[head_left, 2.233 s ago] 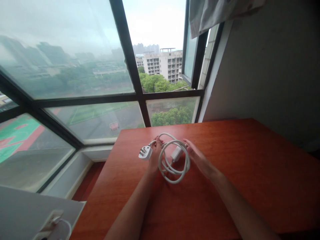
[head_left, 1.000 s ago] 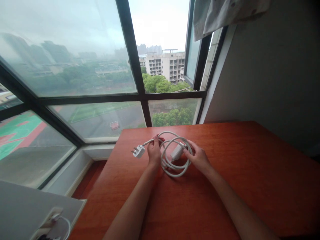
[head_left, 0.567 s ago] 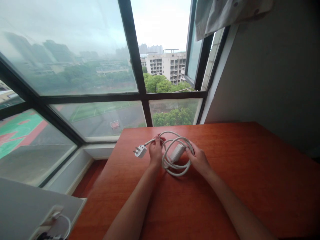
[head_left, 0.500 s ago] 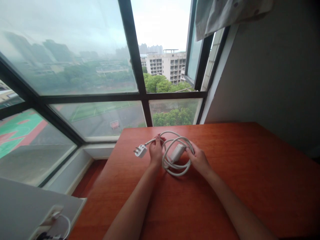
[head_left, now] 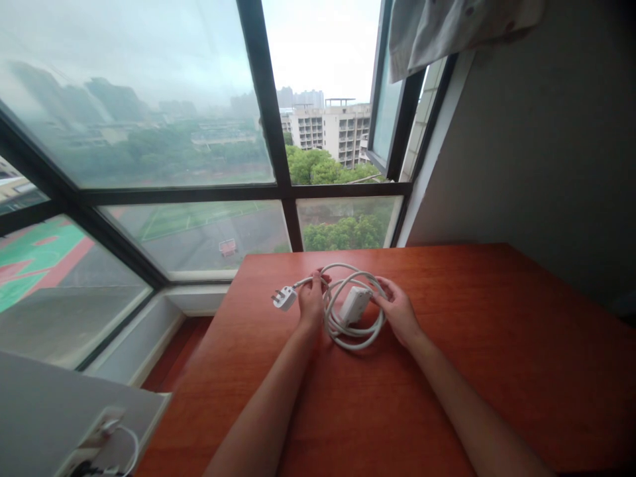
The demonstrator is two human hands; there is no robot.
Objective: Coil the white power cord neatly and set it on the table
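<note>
A white extension cord lies in loose loops near the far side of the reddish-brown table. Inside the loops sits its small white socket block, tilted. My left hand is closed on the cord close to its plug end, and the white plug sticks out to the left, prongs pointing left. At the right of the coil, my right hand has its fingers and thumb closed around the cord beside the block. Some of its fingertips are hidden behind the loops.
Dark-framed windows rise behind the table, with one sash swung outward. A pale cloth hangs at the upper right before a grey wall. At lower left, a wall socket holds a plugged-in white cable.
The plug and my left hand have shifted slightly right. The socket block has turned a little, showing more of its face, and my right hand's fingers have moved a bit on the loops.
</note>
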